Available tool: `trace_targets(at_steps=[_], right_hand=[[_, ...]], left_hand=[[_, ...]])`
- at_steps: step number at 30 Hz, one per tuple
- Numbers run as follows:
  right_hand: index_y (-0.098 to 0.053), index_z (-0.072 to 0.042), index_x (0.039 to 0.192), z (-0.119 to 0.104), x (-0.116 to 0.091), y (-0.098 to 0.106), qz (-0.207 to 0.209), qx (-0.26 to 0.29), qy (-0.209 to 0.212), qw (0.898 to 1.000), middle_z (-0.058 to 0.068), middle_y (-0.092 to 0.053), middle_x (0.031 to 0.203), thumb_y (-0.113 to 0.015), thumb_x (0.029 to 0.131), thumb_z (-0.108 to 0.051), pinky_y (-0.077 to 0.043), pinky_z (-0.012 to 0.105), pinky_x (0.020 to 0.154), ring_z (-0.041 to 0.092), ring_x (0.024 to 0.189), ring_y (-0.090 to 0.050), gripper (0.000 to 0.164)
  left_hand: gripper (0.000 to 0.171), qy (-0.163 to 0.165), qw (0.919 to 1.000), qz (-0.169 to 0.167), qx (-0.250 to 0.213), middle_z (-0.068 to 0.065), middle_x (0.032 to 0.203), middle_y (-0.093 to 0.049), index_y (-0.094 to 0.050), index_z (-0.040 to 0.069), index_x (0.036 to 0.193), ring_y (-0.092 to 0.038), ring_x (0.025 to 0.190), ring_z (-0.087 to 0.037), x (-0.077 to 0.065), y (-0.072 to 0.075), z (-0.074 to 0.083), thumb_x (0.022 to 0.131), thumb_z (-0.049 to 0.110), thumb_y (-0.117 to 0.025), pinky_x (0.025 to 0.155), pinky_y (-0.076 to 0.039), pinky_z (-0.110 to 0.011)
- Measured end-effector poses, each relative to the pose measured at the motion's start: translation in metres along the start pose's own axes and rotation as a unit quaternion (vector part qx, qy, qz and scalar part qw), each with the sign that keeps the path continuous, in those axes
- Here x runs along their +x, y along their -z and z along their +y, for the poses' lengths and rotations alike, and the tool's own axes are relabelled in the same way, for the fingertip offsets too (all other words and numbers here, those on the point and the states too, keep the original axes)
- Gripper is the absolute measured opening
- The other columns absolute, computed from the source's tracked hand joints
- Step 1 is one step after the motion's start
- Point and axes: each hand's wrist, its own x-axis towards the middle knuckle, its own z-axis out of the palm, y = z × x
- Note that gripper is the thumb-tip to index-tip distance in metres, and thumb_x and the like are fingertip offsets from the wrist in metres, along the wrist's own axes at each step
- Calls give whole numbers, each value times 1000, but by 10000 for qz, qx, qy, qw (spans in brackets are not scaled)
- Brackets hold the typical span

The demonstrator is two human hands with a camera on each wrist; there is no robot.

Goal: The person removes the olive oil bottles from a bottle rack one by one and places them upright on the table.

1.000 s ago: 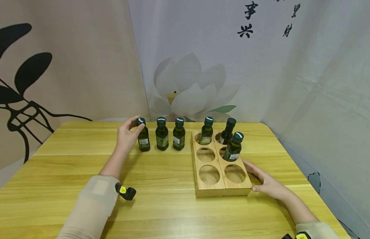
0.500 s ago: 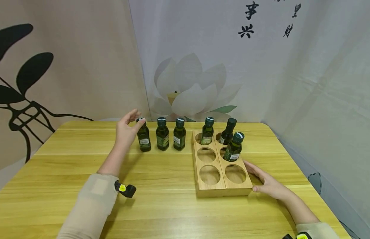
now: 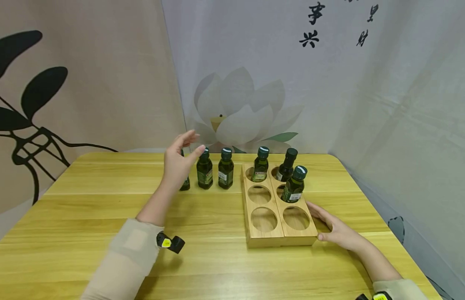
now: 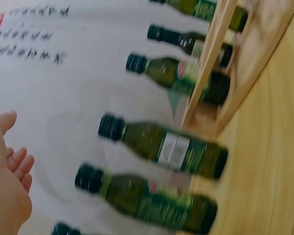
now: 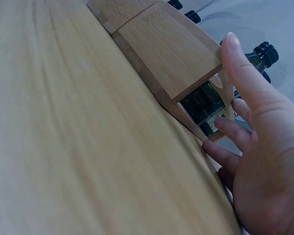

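My left hand (image 3: pixel 176 166) is raised with loose fingers, holding nothing, in front of the leftmost green bottle (image 3: pixel 185 184), which it mostly hides. Just right of it stand a second bottle (image 3: pixel 204 174) and a third bottle (image 3: pixel 226 175), both upright on the table. My right hand (image 3: pixel 341 231) rests at the right side of a wooden bottle rack (image 3: pixel 281 241), thumb near its front corner, as the right wrist view shows. In the rack's round holes sit a back-left bottle (image 3: pixel 260 170), a slimmer back-right bottle (image 3: pixel 286 170) and a leaning bottle (image 3: pixel 293 188) in the middle right.
The rack's middle-left hole (image 3: pixel 259 194) and both front holes hold no bottle. The wooden table (image 3: pixel 202 266) reaches back to a printed cloth backdrop (image 3: pixel 255 50), with a lotus drawing behind the bottles. Each forearm wears a small black wrist camera.
My left hand has let go of the leftmost bottle's cap, lifted and shifted right toward the second bottle. My right hand and the rack stay where they were.
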Motion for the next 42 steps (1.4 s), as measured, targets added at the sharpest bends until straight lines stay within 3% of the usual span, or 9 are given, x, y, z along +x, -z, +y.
trace_targets(at_steps=[7, 16, 23, 33, 42], right_hand=[[-18, -14, 154, 0, 0, -1, 11, -82, -47, 10000, 21, -23, 153, -65, 92, -36, -22, 15, 104, 5, 132, -34, 81], [-18, -14, 154, 0, 0, 0, 13, -31, -15, 10000, 23, -24, 152, -65, 91, -37, -22, 15, 104, 6, 132, -35, 82], [-19, -15, 154, 2, -1, 0, 29, -71, -32, 10000, 22, -24, 152, -65, 92, -36, -22, 15, 104, 6, 132, -35, 81], [-19, -15, 154, 0, 0, 0, 45, -6, -43, 10000, 21, -25, 152, -66, 91, -38, -21, 15, 104, 5, 132, -34, 82], [-19, -16, 154, 1, 0, 0, 25, -16, -53, 10000, 19, -26, 152, -65, 91, -39, -22, 15, 104, 7, 132, -35, 81]], left_hand=[[48, -243, 9991, -282, -191, -8, 114, -62, -58, 5, 129, -55, 107, -20, -11, -32, 21, 85, 13, -74, 98, -39, -42], [51, -484, 9945, -626, -687, -13, 114, -62, -57, 1, 130, -55, 106, -25, -26, -69, 34, 83, 8, -75, 96, -40, -42], [47, -369, 9918, -850, -882, -7, 114, -62, -59, 4, 128, -55, 105, -17, -38, -95, 38, 84, 13, -75, 96, -41, -35], [49, 141, 9837, -1248, -1285, -6, 118, -62, -58, 4, 130, -55, 108, -18, -53, -134, 46, 85, 15, -75, 95, -43, -44], [47, 572, 9789, -1401, -1376, -4, 121, -61, -60, 10, 128, -54, 108, -9, -63, -165, 51, 86, 20, -75, 95, -41, -32]])
